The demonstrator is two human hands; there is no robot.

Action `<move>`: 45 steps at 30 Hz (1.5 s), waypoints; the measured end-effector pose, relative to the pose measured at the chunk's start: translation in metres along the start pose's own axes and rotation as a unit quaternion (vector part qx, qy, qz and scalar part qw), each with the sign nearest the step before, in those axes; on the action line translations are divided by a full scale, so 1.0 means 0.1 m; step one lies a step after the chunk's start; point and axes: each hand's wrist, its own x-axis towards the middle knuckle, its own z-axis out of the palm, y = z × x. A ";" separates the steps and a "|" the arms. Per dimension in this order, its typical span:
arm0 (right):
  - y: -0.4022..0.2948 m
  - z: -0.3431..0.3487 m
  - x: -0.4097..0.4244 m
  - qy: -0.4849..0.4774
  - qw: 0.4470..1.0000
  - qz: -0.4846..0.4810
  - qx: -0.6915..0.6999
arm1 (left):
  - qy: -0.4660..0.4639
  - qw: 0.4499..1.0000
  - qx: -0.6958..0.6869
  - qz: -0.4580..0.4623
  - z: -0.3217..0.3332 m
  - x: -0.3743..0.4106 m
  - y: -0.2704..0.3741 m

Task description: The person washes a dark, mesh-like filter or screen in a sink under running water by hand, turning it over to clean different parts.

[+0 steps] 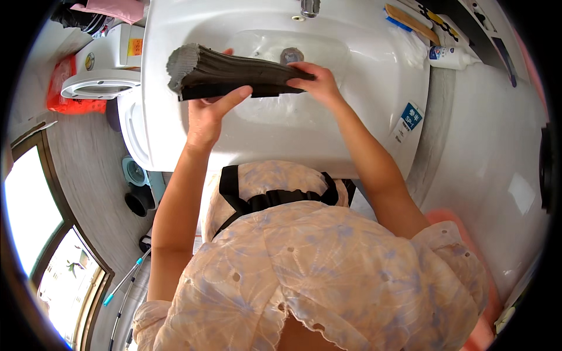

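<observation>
Both my hands hold a dark, ribbed, folded object above the white washbasin; its exact kind is unclear. A grey, bristly or fibrous end of it points to the left. My left hand supports the wide left part, thumb on the near edge and a fingertip showing behind. My right hand pinches the narrow right end between thumb and fingers. Beneath lies a round metal drain fitting in the wet bowl, with the chrome tap beyond.
A wooden-backed brush and a white bottle lie at the basin's back right. A tube rests on the right rim. Left of the basin are a raised lid and a red plastic bag.
</observation>
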 end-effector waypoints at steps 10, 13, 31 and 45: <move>0.35 -0.07 -0.05 0.201 0.947 0.234 0.093 | 0.029 0.985 0.163 0.054 -0.07 0.02 0.16; 0.53 -0.06 -0.06 0.241 0.945 0.169 -0.147 | 0.084 0.979 0.175 0.062 -0.19 0.00 0.07; 0.21 0.45 0.04 0.180 0.967 0.176 -0.027 | -0.003 0.994 0.106 -0.007 -0.38 -0.15 0.09; 0.19 0.12 0.13 0.102 0.897 0.328 0.280 | -0.167 0.972 0.152 0.063 -0.26 -0.10 0.10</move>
